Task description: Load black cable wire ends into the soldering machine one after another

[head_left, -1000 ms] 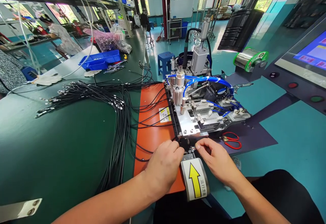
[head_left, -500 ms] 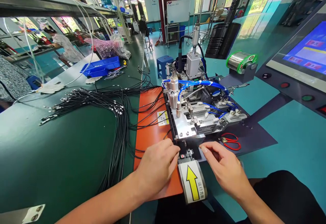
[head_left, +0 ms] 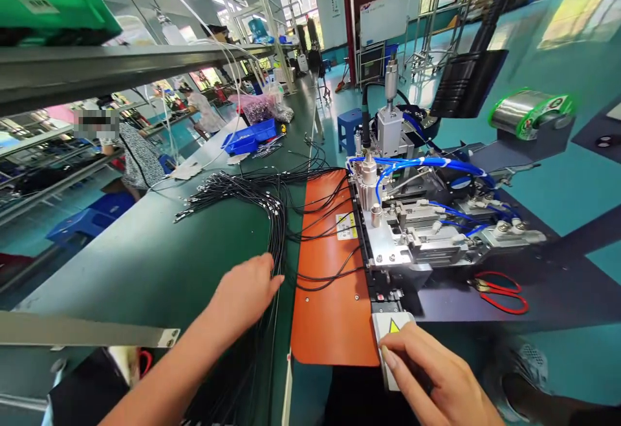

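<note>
My left hand (head_left: 250, 290) is at the bundle of black cables (head_left: 276, 232) on the green table, its fingers drawn together over the strands; what is between them is hidden. Over the white plate with the yellow arrow (head_left: 392, 322) is my right hand (head_left: 427, 368), thumb and forefinger pinched; anything in the pinch is too small to make out. Several black cables cross the orange board (head_left: 325, 322) into the side of the metal machine (head_left: 388, 238).
Red-handled cutters (head_left: 502, 291) lie right of the machine. A solder spool (head_left: 531, 114) stands behind them. A blue tray (head_left: 250, 136) is at the table's far side. A metal shelf (head_left: 121, 67) hangs over the left. Two people are at the left.
My left hand has moved left from the machine's front end to the cable bundle. My right hand has come down and back onto the arrow plate. The view has turned left.
</note>
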Demonstrator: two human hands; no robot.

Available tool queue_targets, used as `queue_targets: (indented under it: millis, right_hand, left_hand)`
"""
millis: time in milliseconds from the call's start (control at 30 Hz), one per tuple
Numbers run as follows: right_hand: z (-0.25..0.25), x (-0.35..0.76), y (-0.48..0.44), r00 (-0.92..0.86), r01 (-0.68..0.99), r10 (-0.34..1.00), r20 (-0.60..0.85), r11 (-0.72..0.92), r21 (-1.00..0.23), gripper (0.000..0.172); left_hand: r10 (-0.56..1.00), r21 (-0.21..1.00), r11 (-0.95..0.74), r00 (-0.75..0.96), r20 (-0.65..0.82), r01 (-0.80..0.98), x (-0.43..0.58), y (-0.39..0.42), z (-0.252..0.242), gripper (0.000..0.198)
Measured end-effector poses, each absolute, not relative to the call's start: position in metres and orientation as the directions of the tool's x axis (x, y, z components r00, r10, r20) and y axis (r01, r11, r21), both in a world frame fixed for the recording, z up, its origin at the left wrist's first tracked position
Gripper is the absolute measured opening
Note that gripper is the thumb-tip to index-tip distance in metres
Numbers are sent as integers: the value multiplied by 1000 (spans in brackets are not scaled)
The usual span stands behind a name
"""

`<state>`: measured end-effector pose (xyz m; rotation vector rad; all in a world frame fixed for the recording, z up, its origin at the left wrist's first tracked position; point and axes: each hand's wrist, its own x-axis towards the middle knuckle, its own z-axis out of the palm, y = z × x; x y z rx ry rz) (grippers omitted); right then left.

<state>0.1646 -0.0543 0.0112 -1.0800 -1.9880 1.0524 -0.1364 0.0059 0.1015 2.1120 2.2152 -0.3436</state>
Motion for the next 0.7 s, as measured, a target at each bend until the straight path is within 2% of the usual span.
queue_targets:
  millis: [33,67,133,233,267,333,367,400,433,467,533,600,633,700]
  right_hand:
    - [12,164,-54,-465,369,871,156,351,-861,15]
    - [12,163,-54,-469,369,869,160,357,-858,16]
    - [14,160,-55,-485,355,858,168,369,-859,16]
    - [16,148,-58,-531,284,832,162,355,-891,16]
    - [16,142,-59,-548,242,825,136,313,-918,16]
    - [19,126,-60,-581,123,814,27,120,-985,24]
    - [20,117,-60,-589,30,807,-43,-31,-999,34]
    - [22,109,-60,-598,-67,793,-116,-194,-979,46]
    - [23,101,-59,-610,-161,771,-185,-349,-923,56]
    - [25,95,-59,-629,-232,743,-228,-460,-857,65]
    - [26,89,-56,-661,-295,695,-282,-587,-754,74]
    - [27,93,-53,-648,-287,683,-337,-628,-723,73]
    - [28,98,-52,-618,-273,695,-367,-628,-729,69]
    - [30,109,-48,-561,-252,725,-400,-609,-752,57]
  left_hand:
    - [971,-145,85,-114,-212,986,-136,-1,90,17]
    - [964,-116,127,-150,-221,985,-135,-7,81,14]
    - [958,-28,183,-185,-220,983,-134,-13,73,9]
    - [955,91,207,-182,-234,974,-135,-9,81,18]
    - [951,197,234,-183,-249,952,-135,-6,86,18]
    - [939,543,311,-162,-305,780,-130,1,93,19]
    - [933,710,342,-134,-333,615,-126,3,94,23]
    - [930,826,362,-101,-354,433,-120,5,95,29]
    - [927,884,372,-65,-369,283,-114,7,94,33]
    - [924,903,380,-28,-382,203,-108,7,93,35]
    - [925,906,367,23,-380,211,-100,6,90,33]
    - [957,856,258,1,-289,447,-103,1,86,28]
    - [979,762,180,-39,-199,622,-109,-3,83,30]
    - [994,397,98,-113,14,912,-126,-13,76,41]
